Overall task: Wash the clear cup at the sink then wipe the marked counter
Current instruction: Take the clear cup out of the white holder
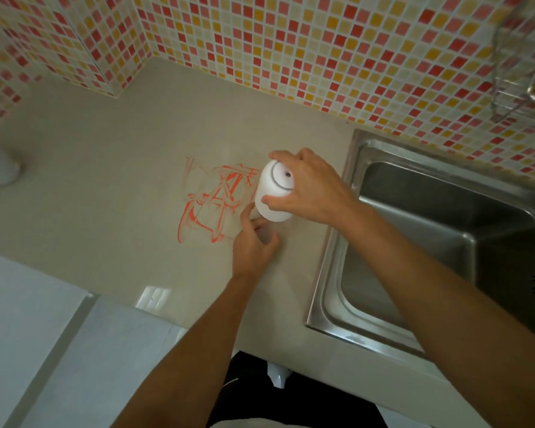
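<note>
— The beige counter is carrying orange scribbles at nine o'clock of the steel sink.

— The right hand is gripping a white cylinder, maybe a tissue roll; the left hand is pinching at its base.

— And the clear cup?

— I'm not seeing it. If that's paper, it risks tearing short or smearing the ink.

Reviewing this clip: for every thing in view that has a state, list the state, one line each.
white cylindrical container: upright on the counter, gripped from above
right hand: closed around the container's top
left hand: at the container's base, fingers curled; what it holds is unclear
counter: orange marks partly smeared, not wiped off
sink: no water running, basin looks empty
</note>
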A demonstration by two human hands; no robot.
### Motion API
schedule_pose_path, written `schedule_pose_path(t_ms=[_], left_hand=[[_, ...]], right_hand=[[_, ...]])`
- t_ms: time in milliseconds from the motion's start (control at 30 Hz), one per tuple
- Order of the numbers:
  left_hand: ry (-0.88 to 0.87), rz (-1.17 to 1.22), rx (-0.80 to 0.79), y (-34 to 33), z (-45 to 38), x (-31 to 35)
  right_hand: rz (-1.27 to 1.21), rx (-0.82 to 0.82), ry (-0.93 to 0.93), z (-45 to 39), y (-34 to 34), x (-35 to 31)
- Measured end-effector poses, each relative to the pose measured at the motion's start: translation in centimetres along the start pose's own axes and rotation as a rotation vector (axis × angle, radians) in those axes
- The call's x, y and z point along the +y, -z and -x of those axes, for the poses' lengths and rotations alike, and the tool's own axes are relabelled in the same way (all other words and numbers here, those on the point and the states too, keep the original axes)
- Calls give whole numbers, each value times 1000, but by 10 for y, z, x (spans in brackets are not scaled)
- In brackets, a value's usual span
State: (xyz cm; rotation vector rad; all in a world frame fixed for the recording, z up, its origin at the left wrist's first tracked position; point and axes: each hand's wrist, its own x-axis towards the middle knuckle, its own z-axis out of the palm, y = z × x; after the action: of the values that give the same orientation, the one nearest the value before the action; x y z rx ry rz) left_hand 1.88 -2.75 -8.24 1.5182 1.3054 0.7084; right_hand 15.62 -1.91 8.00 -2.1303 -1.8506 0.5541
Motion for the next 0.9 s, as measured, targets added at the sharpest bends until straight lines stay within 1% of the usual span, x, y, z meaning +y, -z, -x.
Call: schedule_pose_path(t_ms=[67, 200, 333, 400, 500, 600, 800, 900], left_hand=[[-24, 55, -41, -1, 3, 4], [-68, 143, 8, -13, 1, 8], [-78, 91, -4, -17, 0, 13], [-87, 78, -13, -14, -1, 18], [-87, 31, -55, -11, -3, 21], [-91, -3, -66, -10, -2, 20], [-74, 14, -128, -6, 1, 20], [-91, 18, -146, -3, 2, 21]], right_hand=[[-6, -25, -19, 2, -8, 1], [-5, -52, -69, 8, -27, 7], [-33, -23, -129, 9, -32, 12], [-42, -36, -132, 8, -30, 16], [-65, -89, -106, 9, -27, 23], [-61, -139, -59, 6, -25, 29], [-33, -255, 75, 1, -12, 30], [-23, -294, 121, 1, 0, 28]])
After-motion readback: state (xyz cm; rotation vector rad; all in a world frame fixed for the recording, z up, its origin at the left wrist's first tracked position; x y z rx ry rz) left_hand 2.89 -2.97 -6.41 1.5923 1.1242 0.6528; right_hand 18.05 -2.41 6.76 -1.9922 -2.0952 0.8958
